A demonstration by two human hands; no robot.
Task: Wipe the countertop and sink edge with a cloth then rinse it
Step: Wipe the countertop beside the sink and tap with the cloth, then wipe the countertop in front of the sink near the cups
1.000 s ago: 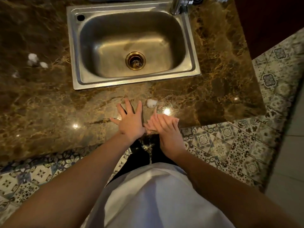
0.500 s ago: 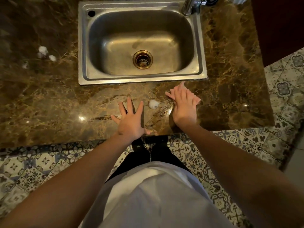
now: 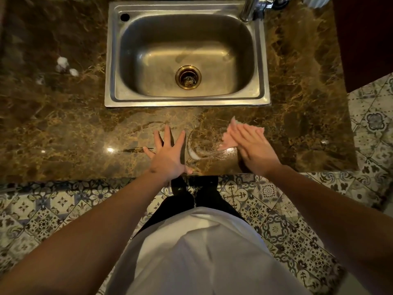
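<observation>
A pink cloth [image 3: 230, 136] lies flat on the brown marble countertop [image 3: 63, 135] in front of the steel sink [image 3: 110, 60]. My right hand [image 3: 253, 149] presses down on the cloth with fingers together. A smear of white foam [image 3: 196, 153] curves on the marble just left of the cloth. My left hand [image 3: 168, 153] rests flat on the counter near its front edge, fingers spread, holding nothing. The sink basin is dry-looking with a brass drain [image 3: 188, 77].
Blobs of white foam [image 3: 63, 64] sit on the counter left of the sink. A chrome tap [image 3: 248, 9] stands at the sink's back right corner. Patterned floor tiles [image 3: 372, 124] lie to the right, a dark cabinet [image 3: 365, 39] beyond.
My right hand has slid the cloth from the counter's front edge up toward the sink and then rightward. The foam blob by my left hand has been smeared into a streak.
</observation>
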